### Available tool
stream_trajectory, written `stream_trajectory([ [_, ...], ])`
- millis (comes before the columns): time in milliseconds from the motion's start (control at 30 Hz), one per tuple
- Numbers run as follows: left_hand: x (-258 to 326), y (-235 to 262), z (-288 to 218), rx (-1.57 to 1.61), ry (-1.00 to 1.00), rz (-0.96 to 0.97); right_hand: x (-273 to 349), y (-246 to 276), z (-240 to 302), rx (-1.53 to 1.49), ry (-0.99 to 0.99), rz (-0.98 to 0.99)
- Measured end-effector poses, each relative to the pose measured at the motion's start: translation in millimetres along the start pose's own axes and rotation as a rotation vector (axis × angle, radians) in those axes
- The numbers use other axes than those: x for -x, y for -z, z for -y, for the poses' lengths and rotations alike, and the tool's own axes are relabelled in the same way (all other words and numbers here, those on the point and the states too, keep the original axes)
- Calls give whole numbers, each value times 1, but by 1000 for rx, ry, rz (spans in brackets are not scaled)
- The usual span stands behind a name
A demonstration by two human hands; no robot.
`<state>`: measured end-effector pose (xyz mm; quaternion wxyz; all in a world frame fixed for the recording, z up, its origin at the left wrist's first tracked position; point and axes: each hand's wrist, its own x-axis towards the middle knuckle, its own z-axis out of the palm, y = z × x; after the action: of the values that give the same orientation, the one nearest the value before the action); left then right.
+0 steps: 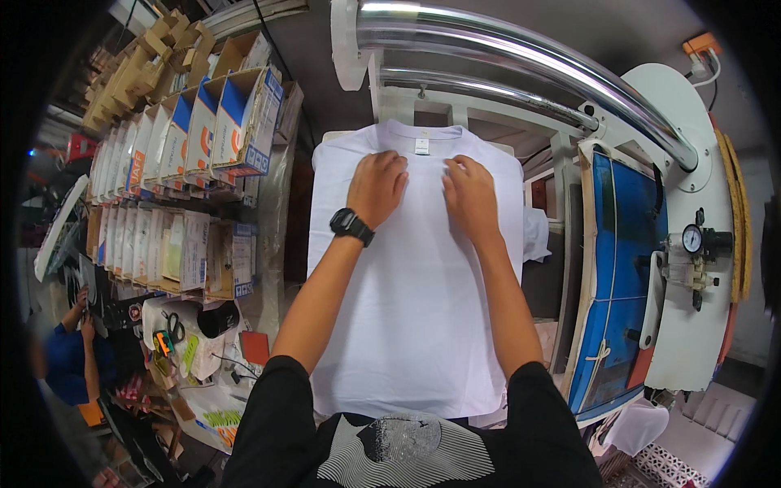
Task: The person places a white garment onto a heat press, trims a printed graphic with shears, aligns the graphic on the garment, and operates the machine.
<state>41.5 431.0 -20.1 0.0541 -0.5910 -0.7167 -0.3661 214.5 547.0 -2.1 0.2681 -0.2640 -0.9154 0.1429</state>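
Observation:
A white T-shirt (407, 309) lies flat, front up, over a board, its collar at the far end. Inside the neck is a small white label (421, 146). My left hand (378, 185), below a black wristwatch (351, 226), rests on the upper chest just left of the collar. Its fingers are slightly bent and hold nothing that I can see. My right hand (470, 193) lies on the cloth right of the collar, fingers bent and a little apart, also with nothing visible in them. The fabric looks smooth, with faint creases.
A white machine frame with thick chrome bars (504, 49) stands beyond the shirt. At right are a blue panel (610, 276) and a pressure gauge (692, 239). Cardboard bins (244, 122) fill the left. Scissors (174, 327) lie on a cluttered bench; another person (73, 358) sits farther left.

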Motion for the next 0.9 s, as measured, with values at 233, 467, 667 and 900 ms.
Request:
stream_trajectory([
  [233, 7, -16, -2, -29, 58, 16, -5, -18, -15, -59, 17, 60],
  [467, 66, 65, 92, -433, 399, -95, 40, 52, -104, 343, -202, -115],
  [667, 217, 89, -17, 220, 835, 65, 195, 79, -8, 58, -472, 108],
  [900, 391, 139, -95, 949, 1492, 21, 420, 122, 22, -655, -1268, 212],
])
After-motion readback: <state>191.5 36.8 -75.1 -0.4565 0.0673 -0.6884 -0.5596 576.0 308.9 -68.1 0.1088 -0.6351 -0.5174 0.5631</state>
